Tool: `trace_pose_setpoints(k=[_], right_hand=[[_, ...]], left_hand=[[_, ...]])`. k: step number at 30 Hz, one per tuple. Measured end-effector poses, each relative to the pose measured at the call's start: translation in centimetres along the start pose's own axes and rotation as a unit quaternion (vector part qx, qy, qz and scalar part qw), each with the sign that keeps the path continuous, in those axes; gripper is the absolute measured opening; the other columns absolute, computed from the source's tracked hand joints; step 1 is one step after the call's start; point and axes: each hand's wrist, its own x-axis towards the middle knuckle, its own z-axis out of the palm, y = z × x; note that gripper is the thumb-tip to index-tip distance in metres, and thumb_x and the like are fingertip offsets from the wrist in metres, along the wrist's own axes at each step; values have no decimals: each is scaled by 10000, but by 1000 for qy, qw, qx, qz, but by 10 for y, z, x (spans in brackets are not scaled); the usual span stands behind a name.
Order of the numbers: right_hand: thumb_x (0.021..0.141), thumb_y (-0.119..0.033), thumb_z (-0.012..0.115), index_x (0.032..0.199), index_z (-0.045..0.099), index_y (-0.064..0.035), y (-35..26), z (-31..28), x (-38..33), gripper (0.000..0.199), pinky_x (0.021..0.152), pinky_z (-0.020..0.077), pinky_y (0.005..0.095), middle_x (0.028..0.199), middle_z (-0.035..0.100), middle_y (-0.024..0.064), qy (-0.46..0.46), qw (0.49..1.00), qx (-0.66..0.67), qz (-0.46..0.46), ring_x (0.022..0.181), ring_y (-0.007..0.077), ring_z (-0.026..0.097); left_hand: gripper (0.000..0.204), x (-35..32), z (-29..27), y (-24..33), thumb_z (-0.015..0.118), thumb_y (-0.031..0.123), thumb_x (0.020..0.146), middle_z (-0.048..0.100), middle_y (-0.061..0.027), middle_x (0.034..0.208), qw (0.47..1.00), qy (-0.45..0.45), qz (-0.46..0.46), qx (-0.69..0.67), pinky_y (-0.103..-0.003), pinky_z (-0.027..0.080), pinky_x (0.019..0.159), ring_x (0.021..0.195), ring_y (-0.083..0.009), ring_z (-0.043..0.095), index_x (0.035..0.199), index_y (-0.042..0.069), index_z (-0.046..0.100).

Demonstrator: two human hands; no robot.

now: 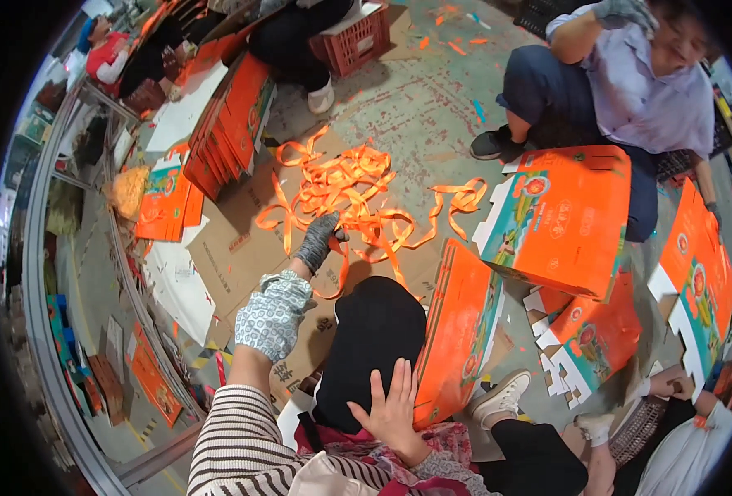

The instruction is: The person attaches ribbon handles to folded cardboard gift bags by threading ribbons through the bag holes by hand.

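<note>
Ribbon handling at floor level, seen from above. The left hand [323,240], in a grey glove below a patterned oversleeve, extends forward to the near edge of a loose pile of orange ribbon [353,178]. Its fingers are bent around the strands there; whether one is actually pinched cannot be told. The right hand [389,405], bare, lies palm down with fingers spread and holds nothing; it is set on the person's black-clad leg [378,318], just beside an upright stack of orange printed cardboard [457,331].

The step in hand appears to be the picking out of a length of ribbon from the tangle. The next move seems to call for a firm pinch on a single strand and a gentle draw toward the body, since the loops overlap and could knot; the right hand is free to assist.

Position of the ribbon: the main heap lies directly beyond the left hand and slightly to its right, partly over a brown cardboard sheet [242,277]. Further loops trail rightward across the floor [457,153], and one strand hangs back toward the knee. The ribbon is well apart from the right hand.
</note>
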Motion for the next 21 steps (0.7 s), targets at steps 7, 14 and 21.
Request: trace_pose_setpoints(k=[7,14,21], right_hand=[[781,-299,632,1324,324,-47,3,-30,-11,673,986,275,485,1391,223,240,12,996,93,6,1257,401,270],[743,-198,681,1304,325,10,47,-140,-22,696,1004,297,426,1348,325,204,253,963,76,48,1223,362,342],[688,78,522,1214,444,-54,92,-186,-70,548,761,470,361,965,590,149,66,958,269,75,889,288,584]], left_hand=[[183,-101,134,76,602,228,842,499,-17,573,985,-146,34,83,-280,473,518,462,-120,486,818,57,542],[286,-230,264,59,589,323,851,472,8,569,820,-293,14,491,-225,363,432,478,-67,467,813,42,564],[317,-317,319,-21,569,269,860,555,5,710,690,-479,20,542,-213,427,549,613,-45,499,1098,61,537]])
